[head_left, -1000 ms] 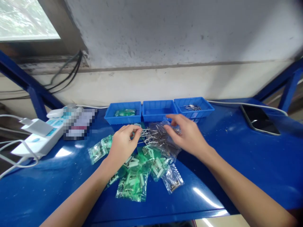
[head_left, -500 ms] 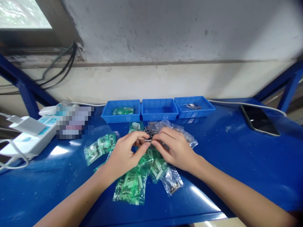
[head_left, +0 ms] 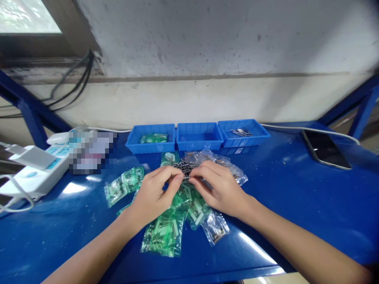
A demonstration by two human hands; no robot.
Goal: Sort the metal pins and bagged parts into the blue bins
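Over the heap in the middle of the table, my left hand is closed in a pinch, thumb against forefinger. Close beside it, my right hand pinches too. A small metal screw shows between the two sets of fingertips; its ends are hidden by them. Just behind the fingers lies a pile of loose dark screws. Green plastic packets with white plugs and screws spread below and left of my hands. Clear bags of screws lie nearby, partly under my right hand.
Three blue bins stand in a row at the back: the left bin holds green packets, the middle bin shows bare, the right bin holds loose screws. A power strip sits left, a phone right.
My fingertips have shifted slightly around the screw, and less of it shows now. More of the loose screw pile is visible behind them. The packets and bins lie as before.
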